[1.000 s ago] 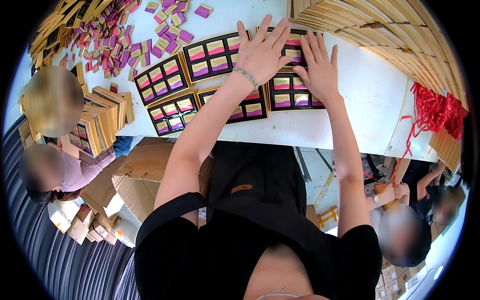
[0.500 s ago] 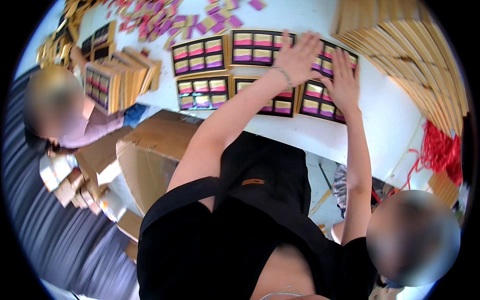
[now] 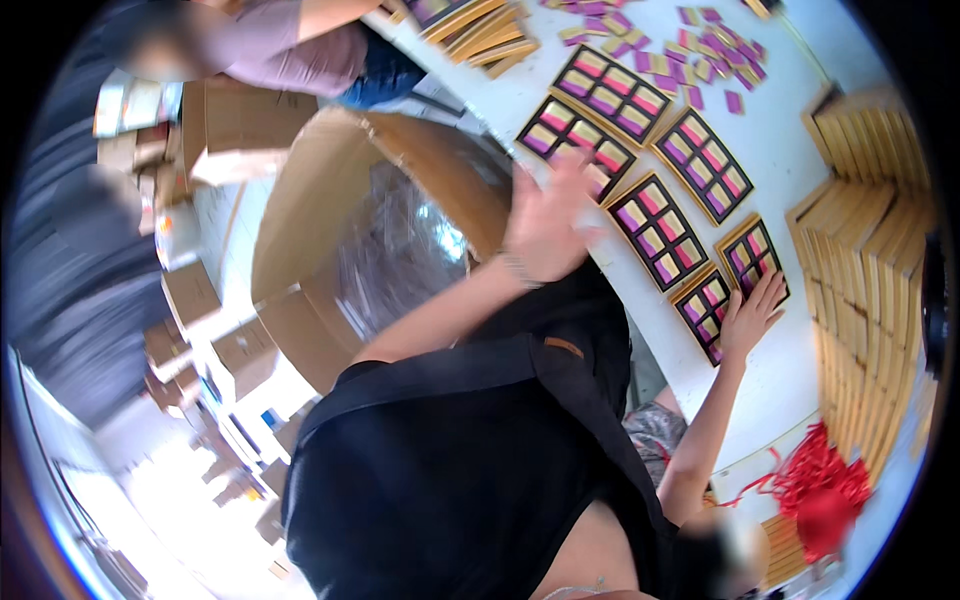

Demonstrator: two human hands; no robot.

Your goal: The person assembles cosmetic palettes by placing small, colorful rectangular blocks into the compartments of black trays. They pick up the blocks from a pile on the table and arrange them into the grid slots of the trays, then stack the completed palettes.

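Note:
Blurred by motion, my left hand (image 3: 552,220) hovers at the table's near edge with its fingers spread and nothing visible in it. Its fingertips partly cover the near left black tray (image 3: 552,125), whose gold-edged compartments hold small pink, purple and gold packets. My right hand (image 3: 752,315) lies with fingers stretched over the right end of the two rows, touching the far right tray (image 3: 750,250). Just beside it is the near right tray (image 3: 703,308). Between the hands are a near middle tray (image 3: 657,232) and a far middle tray (image 3: 703,165); another tray (image 3: 610,95) sits far left.
Loose packets (image 3: 700,60) are scattered at the table's far side. Tall stacks of gold-edged boxes (image 3: 860,270) line the right, with red ribbon (image 3: 820,475) below. An open carton (image 3: 310,225) containing clear plastic stands at left. A co-worker (image 3: 290,40) is at the upper left.
The view has turned, so the tray rows now slant down to the right. My left hand has come off the trays toward the near left; my right hand stays at the right-end trays.

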